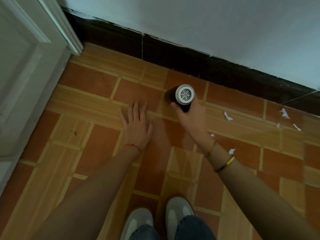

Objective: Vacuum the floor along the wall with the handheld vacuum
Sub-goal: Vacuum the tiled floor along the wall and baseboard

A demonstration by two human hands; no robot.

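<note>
The right hand (190, 116) is grasping the handheld vacuum (181, 97), which points down at the floor (97, 80) just beside the dark baseboard (190, 61); the left hand (136, 126) hovers released, fingers spread, farther from the baseboard. To do this step well, I think the nozzle should stay low and travel slowly along the baseboard toward the paper scraps (228, 116), which lie to the right, near the baseboard. The grip should remain firm, so the mouth does not lift.

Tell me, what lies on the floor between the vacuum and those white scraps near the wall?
In the head view, only bare tile floor lies between the handheld vacuum, held in the right hand, and the nearest paper scrap.
</note>
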